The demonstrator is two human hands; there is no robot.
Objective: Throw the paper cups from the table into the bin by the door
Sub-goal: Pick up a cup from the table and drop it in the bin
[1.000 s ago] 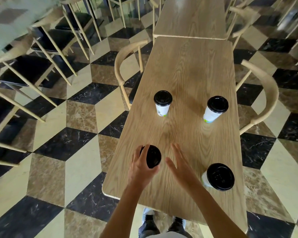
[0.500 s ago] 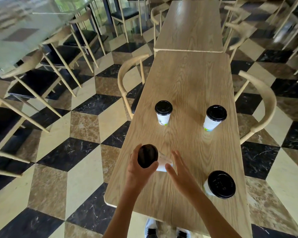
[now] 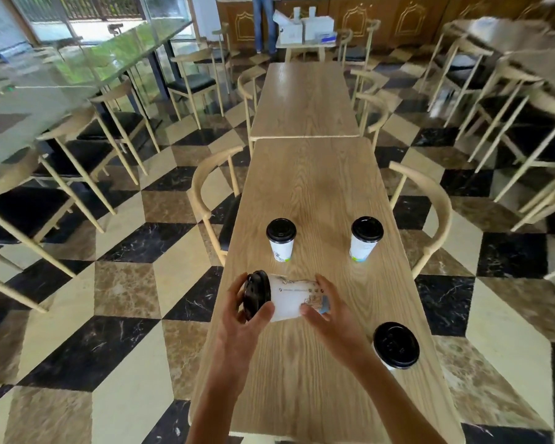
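Head view: both hands grip sideways paper cup (image 3: 293,298).

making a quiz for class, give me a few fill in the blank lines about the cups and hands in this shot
1. Both hands hold one cup turned on its ____.
2. The left hand grips that cup at its ____ end.
3. ____ cups stand upright on the table.
4. Every cup's lid is ____ in colour.

Missing words: side; lid; three; black

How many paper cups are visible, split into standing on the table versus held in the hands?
Standing upright on the table: 3 — far left cup, far right cup, near right cup
Held sideways by left hand and right hand: 1 — held cup
Total: 4
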